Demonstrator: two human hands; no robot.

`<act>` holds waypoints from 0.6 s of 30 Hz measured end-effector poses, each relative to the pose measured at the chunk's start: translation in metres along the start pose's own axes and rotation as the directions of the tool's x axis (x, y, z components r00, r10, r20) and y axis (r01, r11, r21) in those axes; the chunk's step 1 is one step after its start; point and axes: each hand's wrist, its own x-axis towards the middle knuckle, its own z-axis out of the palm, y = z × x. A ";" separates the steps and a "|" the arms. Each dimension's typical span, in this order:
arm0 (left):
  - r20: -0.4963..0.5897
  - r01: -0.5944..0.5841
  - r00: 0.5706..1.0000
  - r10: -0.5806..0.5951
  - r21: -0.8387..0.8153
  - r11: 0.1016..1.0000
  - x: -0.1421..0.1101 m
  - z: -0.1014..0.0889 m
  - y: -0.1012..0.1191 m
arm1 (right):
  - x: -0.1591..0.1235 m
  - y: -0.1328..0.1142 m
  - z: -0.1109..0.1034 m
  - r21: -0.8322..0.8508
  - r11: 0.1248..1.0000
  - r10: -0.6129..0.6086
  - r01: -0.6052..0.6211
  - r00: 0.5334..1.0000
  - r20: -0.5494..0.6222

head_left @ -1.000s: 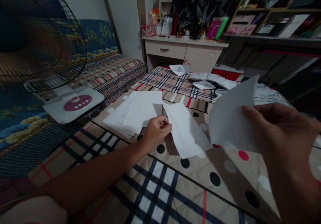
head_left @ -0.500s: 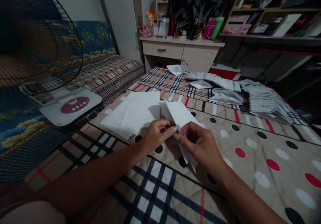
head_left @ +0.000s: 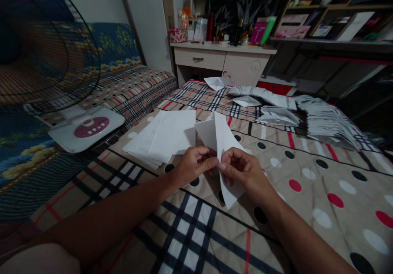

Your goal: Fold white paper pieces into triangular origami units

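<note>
A partly folded sheet of white paper [head_left: 225, 135] is held between my two hands, its leaves standing up and spread apart. My left hand [head_left: 198, 165] pinches the near fold with thumb and fingers. Touching it at the same fold, my right hand [head_left: 241, 167] grips the paper, with some fingers behind a leaf. A lower corner of the paper hangs toward the bed. Just left of my hands lies a fanned stack of white sheets [head_left: 173, 133], some with faint print.
Folded paper pieces [head_left: 278, 115] and long rows of packed folded paper [head_left: 327, 120] lie at the far right on the patterned bedspread [head_left: 190, 237]. A fan [head_left: 89, 129] stands at left. Behind the bed are a dresser [head_left: 199, 59] and cluttered shelves [head_left: 334, 7].
The folded paper has turned more upright, and its leaves have opened wider. Both hands have shifted slightly to the right, still pinching it.
</note>
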 end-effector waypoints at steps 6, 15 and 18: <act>-0.023 -0.003 1.000 0.004 0.051 0.999 0.001 -0.002 -0.005 | -0.001 0.001 0.001 -0.043 0.999 -0.004 0.005 1.000 0.021; -0.022 -0.017 1.000 0.018 0.024 1.000 0.002 -0.002 -0.004 | -0.002 0.001 0.001 -0.001 1.000 -0.005 0.006 0.998 0.066; -0.008 -0.018 1.000 0.018 0.001 1.000 0.001 -0.002 -0.004 | -0.003 0.000 0.000 0.023 1.000 -0.013 0.011 0.997 0.082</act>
